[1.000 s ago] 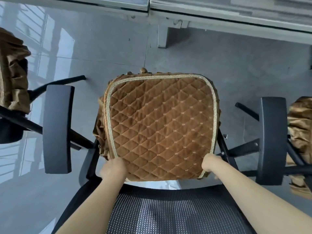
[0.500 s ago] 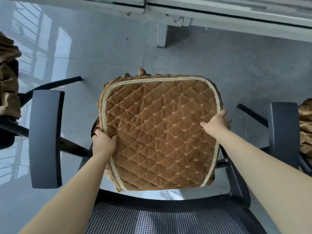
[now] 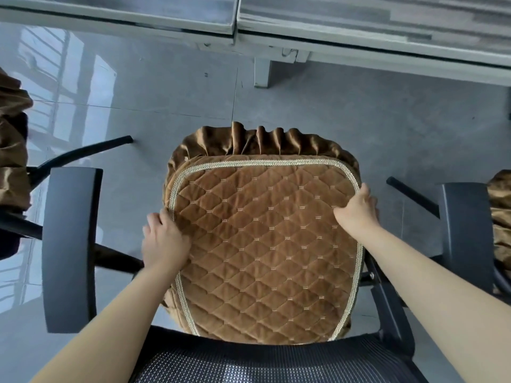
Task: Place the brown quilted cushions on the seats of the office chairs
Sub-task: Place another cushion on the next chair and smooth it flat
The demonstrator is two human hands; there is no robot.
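Fingers [image 3: 154, 219] of the left hand [image 3: 164, 243] curl over the left edge of a brown quilted cushion [image 3: 265, 250], gripping it about midway along that side, with the thumb side resting on the quilted top. On the opposite side, the right hand [image 3: 356, 210] grips the cushion's right edge nearer the far corner, its fingers wrapped down over the gold braided trim and out of sight below the edge. Seen from the head camera looking straight down, the cushion lies flat over the seat of a black office chair [image 3: 387, 305], covering the seat completely; its diamond stitching faces up and a gathered satin ruffle [image 3: 265, 140] spills over the far edge. Both bare forearms reach in from the bottom corners of the view. At the bottom edge, the chair's mesh backrest [image 3: 249, 363] sits closest to the viewer, just beneath the cushion's near edge. A black armrest [image 3: 70, 244] stands to the left of the cushion and another armrest [image 3: 467, 230] to the right, each apart from it. More brown ruffled fabric [image 3: 12, 150] shows at the far left edge of the view, and a similar piece [image 3: 500, 214] at the far right edge. Below everything is a glossy grey tiled floor [image 3: 138, 87], and the grey edge of a tabletop [image 3: 359, 29] with a pale leg [image 3: 261, 74] runs across the top.
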